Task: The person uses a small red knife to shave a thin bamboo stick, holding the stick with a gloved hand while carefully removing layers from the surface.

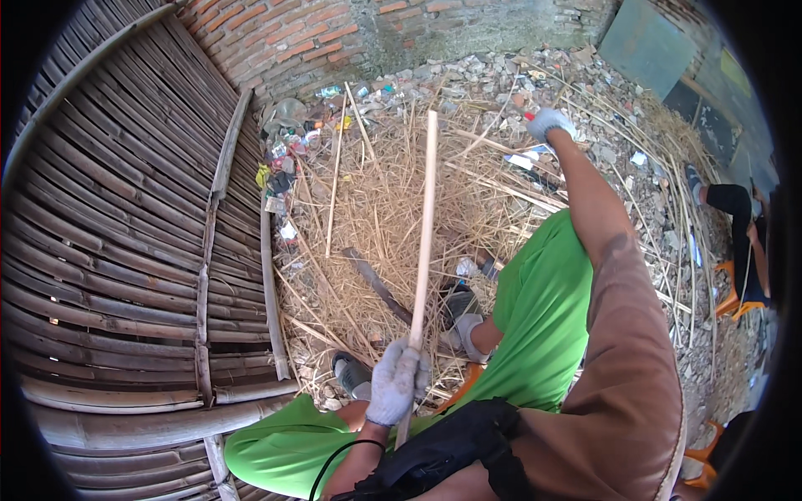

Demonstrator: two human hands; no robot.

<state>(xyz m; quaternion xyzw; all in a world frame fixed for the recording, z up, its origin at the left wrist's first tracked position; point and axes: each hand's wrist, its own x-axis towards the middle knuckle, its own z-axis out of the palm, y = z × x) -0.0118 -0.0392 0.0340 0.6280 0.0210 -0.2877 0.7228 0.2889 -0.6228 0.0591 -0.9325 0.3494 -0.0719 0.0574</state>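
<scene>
My left hand [398, 382], in a white knit glove, is wrapped round a long pale bamboo stick [426, 221]. The stick stands steeply in front of me, its lower end passing down beside my lap. My right arm is stretched out far to the right. At its end my right hand [551, 123], also gloved, is closed, and a small red end [529, 116] pokes out of it. The rest of that red-ended thing is hidden by the hand. Below the stick, straw-like shavings [384, 200] cover the ground between my feet and the wall.
A slatted bamboo wall [125, 234] rises close on my left. Ahead is a brick wall [284, 37] with rubble and litter at its foot. A dark strip of wood [376, 285] lies on the shavings. At the right another person [743, 225] sits on an orange stool [735, 292].
</scene>
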